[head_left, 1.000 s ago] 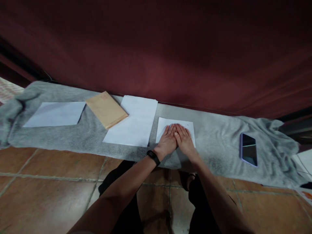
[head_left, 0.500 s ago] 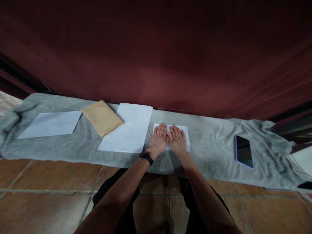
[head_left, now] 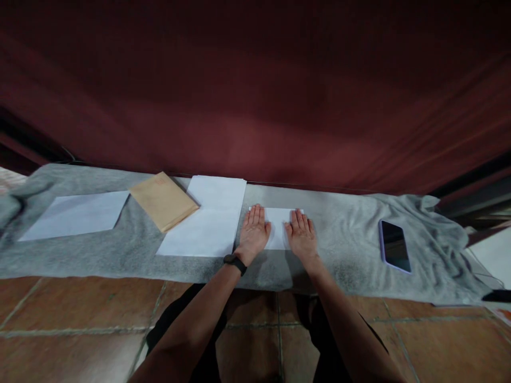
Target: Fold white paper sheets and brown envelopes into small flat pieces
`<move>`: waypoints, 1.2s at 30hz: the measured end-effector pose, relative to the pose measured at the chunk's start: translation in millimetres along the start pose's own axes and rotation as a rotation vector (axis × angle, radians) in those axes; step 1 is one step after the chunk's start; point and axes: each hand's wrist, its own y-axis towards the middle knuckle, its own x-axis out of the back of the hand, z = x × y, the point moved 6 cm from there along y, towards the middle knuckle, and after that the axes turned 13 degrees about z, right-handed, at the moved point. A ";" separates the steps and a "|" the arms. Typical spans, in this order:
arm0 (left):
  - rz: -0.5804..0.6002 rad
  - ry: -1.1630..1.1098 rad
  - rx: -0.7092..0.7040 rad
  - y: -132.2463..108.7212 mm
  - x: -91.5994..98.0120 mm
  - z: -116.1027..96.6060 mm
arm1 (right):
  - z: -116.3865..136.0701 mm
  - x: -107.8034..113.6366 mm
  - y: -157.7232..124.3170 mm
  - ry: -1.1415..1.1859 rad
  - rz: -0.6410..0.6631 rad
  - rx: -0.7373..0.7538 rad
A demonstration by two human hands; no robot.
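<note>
A small white sheet of paper [head_left: 278,230], possibly folded, lies on the grey cloth in front of me. Flat across its left side rests my left hand [head_left: 254,232], fingers stretched out and pointing away from me. My right hand [head_left: 302,234] lies palm down over the right side of the sheet, also with straight fingers. Bare paper shows between the two thumbs. Both hands cover the sheet's side edges, so those are partly hidden. A dark band circles my left wrist.
Left of my hands is a stack of large white paper [head_left: 211,218], overlapped by brown envelopes [head_left: 163,201]. Another white sheet [head_left: 75,213] lies farther left. A phone [head_left: 395,246] sits to the right on the rumpled grey cloth [head_left: 347,223]. A dark red surface [head_left: 255,133] rises behind.
My hands have slid apart from the middle of the small sheet towards its left and right sides. More of the paper shows between them. The view has shifted slightly.
</note>
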 end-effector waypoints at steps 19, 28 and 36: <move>-0.014 0.059 -0.044 -20.0 6.6 2.9 | -18.8 8.4 -13.9 -0.005 0.005 -0.063; 0.021 0.117 -0.040 -34.3 8.7 -13.1 | -20.7 13.2 -18.4 0.011 0.025 -0.090; -0.007 0.060 -0.145 -46.3 -15.8 -42.9 | -11.6 20.1 -11.9 0.023 0.046 -0.113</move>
